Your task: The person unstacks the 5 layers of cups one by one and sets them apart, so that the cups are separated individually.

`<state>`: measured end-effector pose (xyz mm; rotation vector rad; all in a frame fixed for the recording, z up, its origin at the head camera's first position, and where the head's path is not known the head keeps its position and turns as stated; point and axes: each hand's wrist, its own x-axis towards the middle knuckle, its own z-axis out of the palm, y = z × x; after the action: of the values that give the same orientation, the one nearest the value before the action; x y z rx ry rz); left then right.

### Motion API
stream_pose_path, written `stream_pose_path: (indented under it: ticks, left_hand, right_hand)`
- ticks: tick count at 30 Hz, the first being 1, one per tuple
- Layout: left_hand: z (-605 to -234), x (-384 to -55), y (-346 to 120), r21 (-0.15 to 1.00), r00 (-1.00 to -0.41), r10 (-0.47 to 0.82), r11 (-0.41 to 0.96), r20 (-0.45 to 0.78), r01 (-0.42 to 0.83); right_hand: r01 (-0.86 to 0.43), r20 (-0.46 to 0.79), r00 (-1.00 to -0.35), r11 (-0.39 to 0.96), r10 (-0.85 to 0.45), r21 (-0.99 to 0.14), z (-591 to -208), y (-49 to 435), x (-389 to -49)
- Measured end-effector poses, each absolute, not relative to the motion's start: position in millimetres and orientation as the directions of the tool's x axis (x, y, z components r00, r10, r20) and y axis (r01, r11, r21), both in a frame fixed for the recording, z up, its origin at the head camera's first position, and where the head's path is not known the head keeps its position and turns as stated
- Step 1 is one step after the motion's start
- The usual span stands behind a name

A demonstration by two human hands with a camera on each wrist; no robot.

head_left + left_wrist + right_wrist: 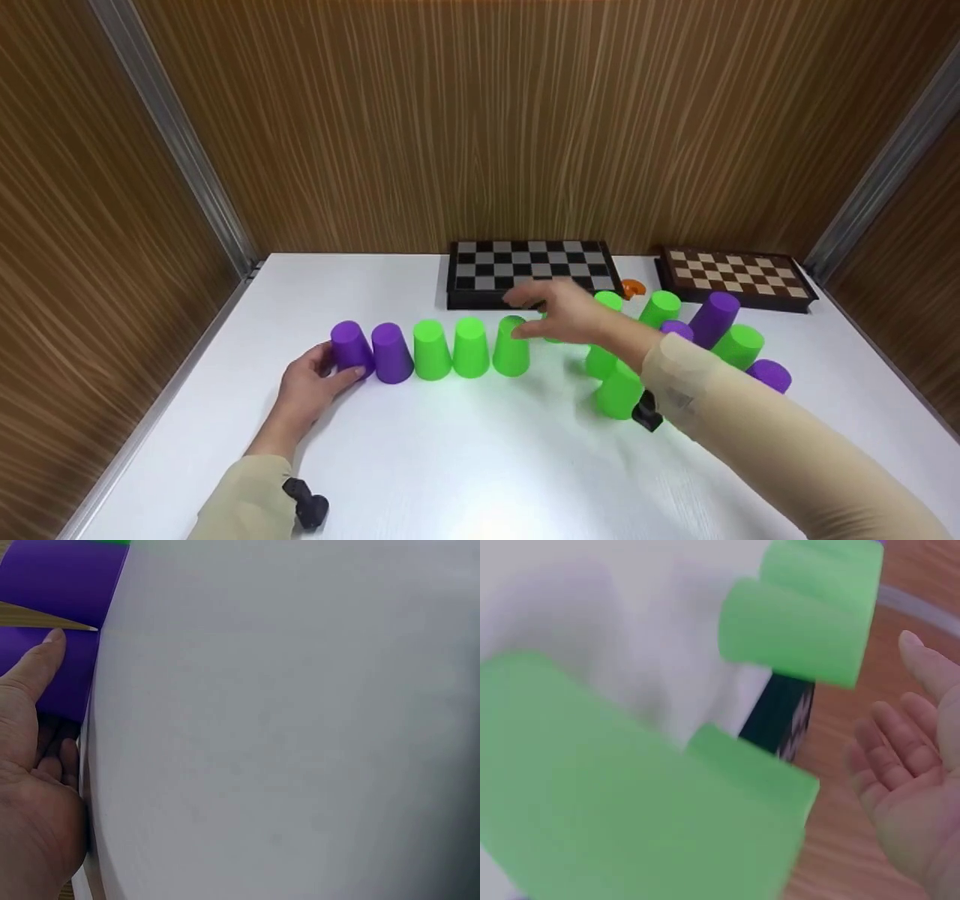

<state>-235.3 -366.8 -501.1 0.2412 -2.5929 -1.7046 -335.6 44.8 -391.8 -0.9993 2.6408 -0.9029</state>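
Upside-down cups stand in a row in the head view. At its left end is a purple cup (351, 346), held by my left hand (304, 390) with the thumb across its front and the fingers behind. In the left wrist view the thumb (41, 664) lies against that cup's side. Beside it come a second purple cup (392, 352) and three green cups, the rightmost green cup (511, 356) partly behind my right hand (566, 309). This hand hovers over the row's right end, fingers spread and holding nothing; the right wrist view shows its palm (915, 814) bare.
More green cups (619, 394) and purple cups (714, 319) stand at the right, partly hidden by the right sleeve (750, 420). Behind are a black-and-grey checkered board (525, 262), a small orange object (634, 288) and a brown checkered board (739, 277). Wood-grain walls (480, 127) enclose the white table.
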Motion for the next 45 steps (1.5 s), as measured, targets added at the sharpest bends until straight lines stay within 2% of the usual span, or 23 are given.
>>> stream_pose_path:
  ticks: [5,13,25,45]
  left_hand:
    - [-501,-235,-365,0.915,-0.988,-0.142,0.389,-0.053,-0.105]
    - [-500,-236,-363,0.914,-0.989,-0.136,0.393,-0.052,-0.102]
    - [-498,-237,-365,0.923,-0.988,-0.138,0.365,-0.075,-0.121]
    - [-501,-236,-366,0.92,-0.986,-0.145,0.371,-0.079,-0.128]
  right_hand:
    - [-0.549,-0.01,-0.742,0.616,-0.67,-0.565,-404,35,-332]
    - [-0.496,-0.068,-0.772,0.666,-0.632,-0.557,-411,37,-331]
    - [-0.462,-0.058,-0.809,0.694,-0.585,-0.552,-389,75,-333]
    - [-0.418,-0.086,-0.84,0.74,-0.536,-0.526,-399,100,-334]
